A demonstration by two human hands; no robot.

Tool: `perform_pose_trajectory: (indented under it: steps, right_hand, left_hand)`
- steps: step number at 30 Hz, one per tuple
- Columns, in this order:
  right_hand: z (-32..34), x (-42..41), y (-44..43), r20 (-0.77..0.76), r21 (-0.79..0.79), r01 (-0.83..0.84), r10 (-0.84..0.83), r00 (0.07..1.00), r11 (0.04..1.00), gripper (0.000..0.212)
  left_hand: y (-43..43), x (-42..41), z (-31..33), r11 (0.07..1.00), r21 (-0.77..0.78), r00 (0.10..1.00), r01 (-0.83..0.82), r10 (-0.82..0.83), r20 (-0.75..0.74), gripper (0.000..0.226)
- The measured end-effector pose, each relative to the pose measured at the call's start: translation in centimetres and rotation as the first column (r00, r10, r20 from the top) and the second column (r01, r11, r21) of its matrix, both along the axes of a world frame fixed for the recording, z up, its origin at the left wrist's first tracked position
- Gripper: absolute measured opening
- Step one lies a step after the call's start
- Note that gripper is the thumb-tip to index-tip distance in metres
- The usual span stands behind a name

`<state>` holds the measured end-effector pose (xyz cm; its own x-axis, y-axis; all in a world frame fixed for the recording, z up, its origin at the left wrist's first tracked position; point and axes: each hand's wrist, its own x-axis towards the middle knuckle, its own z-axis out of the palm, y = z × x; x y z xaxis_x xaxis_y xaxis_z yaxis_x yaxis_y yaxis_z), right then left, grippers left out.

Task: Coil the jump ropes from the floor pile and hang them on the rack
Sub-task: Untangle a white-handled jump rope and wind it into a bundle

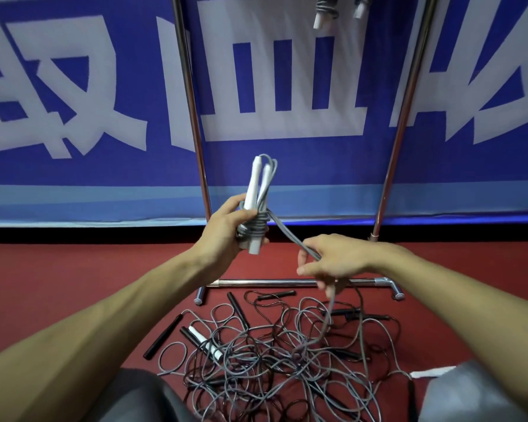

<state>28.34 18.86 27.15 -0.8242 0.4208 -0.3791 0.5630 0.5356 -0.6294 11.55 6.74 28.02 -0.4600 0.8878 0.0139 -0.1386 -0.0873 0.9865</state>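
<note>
Left hand [226,226]: your fingers and thumb are clamped round the jump rope bundle [258,205], held up in front of the rack. The bundle is two white handles side by side, tips up, with grey cord wound tightly round their lower half.

Loose cord [288,236]: one grey strand leaves the wraps and slants down to your right hand [336,257]. That hand's fingers are curled and closed on the strand. Below the hand the cord drops into the floor pile [272,354].

Pile: tangled grey and black cords, several black handles, and white handles [205,342] at its left side. It lies on the red floor [73,284], just on your side of the rack's base bar [287,282].

Rack: two chrome uprights [192,117] rise against the blue banner [73,86]. Two coiled ropes [326,9] with white handles hang between them at the top, nearer the right upright.
</note>
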Motion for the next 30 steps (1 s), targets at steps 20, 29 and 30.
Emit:
perform_pose_trajectory:
  steps: [20, 29, 30]
  right_hand:
    - [2.1, 0.0, -0.6, -0.411, 0.585, 0.124, 0.161, 0.897, 0.802, 0.005]
    - [2.1, 1.2, 1.0, -0.399, 0.405, 0.274, -0.102, 0.911, 0.872, 0.034]
    - [2.0, 1.3, 1.2, -0.383, 0.394, 0.253, -0.092, 0.919, 0.884, 0.028]
  left_hand:
    - [-1.6, 0.3, -1.6, 0.882, -0.433, 0.266, 0.186, -0.47, -0.842, 0.02]
    - [-1.8, 2.5, -0.7, 0.883, -0.324, 0.538, 0.341, -0.466, -0.703, 0.017]
    - [-1.8, 2.5, -0.6, 0.891, -0.277, 0.615, 0.358, -0.449, -0.649, 0.013]
